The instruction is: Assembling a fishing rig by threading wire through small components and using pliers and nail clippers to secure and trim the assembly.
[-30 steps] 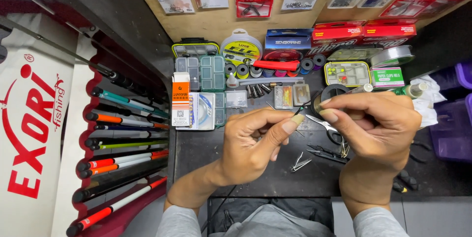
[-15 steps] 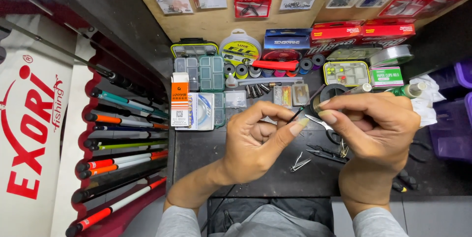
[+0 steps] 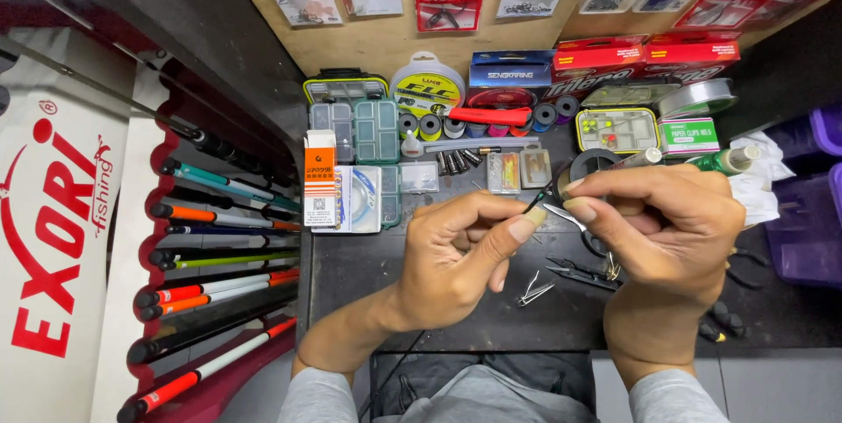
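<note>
While both hands met over the dark worktop (image 3: 456, 335), the left hand (image 3: 460, 256) was curled, its thumb and forefinger pinched on a small dark piece (image 3: 535, 202) that stuck up from between the fingertips; what the piece was could not be told at that size. Close on its right, the right hand (image 3: 667, 226) was closed with thumb and forefinger reaching toward the same piece, and a thin metal tool (image 3: 570, 217) showed under its fingers, though the grip on it was hidden. On the worktop below the hands lay a small metal clip (image 3: 533, 289) and a pair of dark pliers (image 3: 583, 272). Behind the hands stood clear compartment boxes (image 3: 364, 129), an orange packet (image 3: 320, 179), a row of small spools (image 3: 491, 120) and a yellow-rimmed tackle box (image 3: 617, 130). Fishing rods (image 3: 219, 239) were racked on the left.
</note>
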